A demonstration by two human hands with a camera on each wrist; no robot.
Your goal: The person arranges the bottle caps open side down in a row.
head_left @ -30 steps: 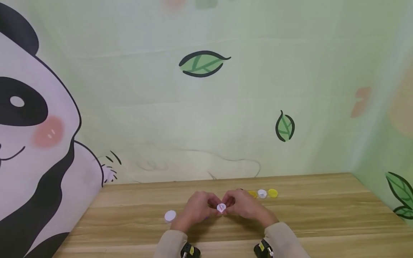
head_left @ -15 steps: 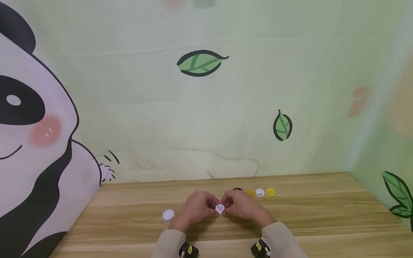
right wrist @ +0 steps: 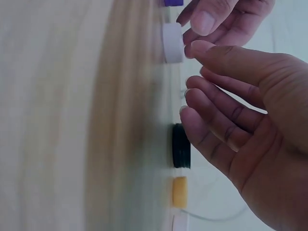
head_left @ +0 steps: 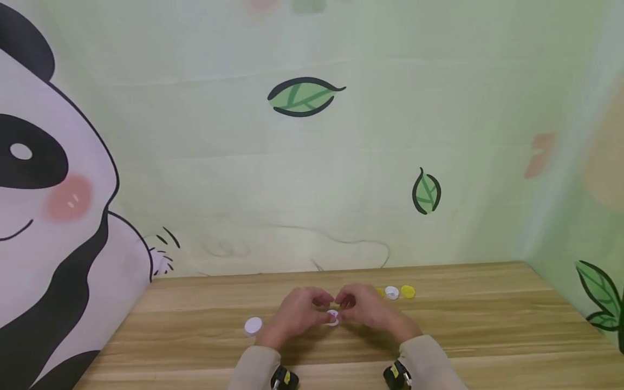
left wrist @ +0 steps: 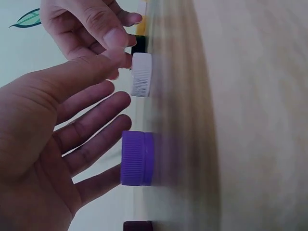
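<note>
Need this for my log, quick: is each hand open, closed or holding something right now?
Left hand: open, holding nothing, near the white cap.
Right hand: open, holding nothing, also near it.

Back wall [head_left: 195, 124] was pale green and kinda creased, with a huge cartoon panda [head_left: 73, 260] filling the left side. A sideways leaf [head_left: 302, 97] sat mid-wall, a smaller upright leaf [head_left: 427, 193] lower to the right, plus a leafy sprig [head_left: 600, 287] far right. Wood-grain tabletop [head_left: 487, 314] below, and a soft pale streak [head_left: 567, 135] slanted down near the right corner.
</note>
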